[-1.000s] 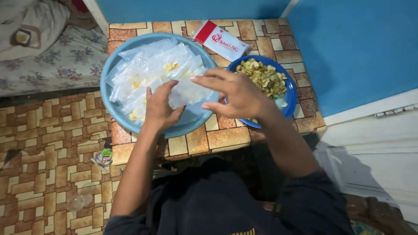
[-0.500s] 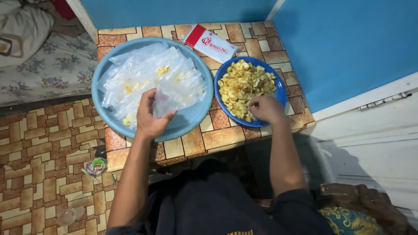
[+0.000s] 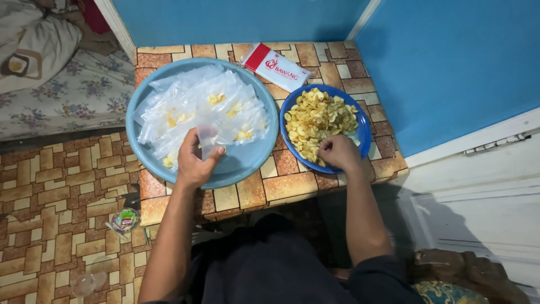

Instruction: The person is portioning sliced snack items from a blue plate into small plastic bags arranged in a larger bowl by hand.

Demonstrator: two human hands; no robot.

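My left hand (image 3: 195, 160) holds a small clear plastic bag (image 3: 207, 137) over the near rim of a light blue basin (image 3: 246, 159). The basin is heaped with several small clear bags, some with yellow chips in them. My right hand (image 3: 338, 152) rests with closed fingers in the near edge of a dark blue bowl (image 3: 364, 130) full of yellow chips (image 3: 319, 118). Whether it grips chips is hidden by the knuckles. Both vessels stand on a low table (image 3: 281, 180) with a brick-pattern cover.
A red and white sachet (image 3: 275, 66) lies at the table's far edge, against the blue wall (image 3: 450, 62). A floral mattress (image 3: 62, 90) is at left. On the patterned floor lie a small wrapper (image 3: 125, 219) and a clear cup (image 3: 84, 283). A white door (image 3: 484, 191) is at right.
My right hand left the bag and dropped to the chip bowl, where it now sits. My left hand kept one clear bag at the basin's near rim.
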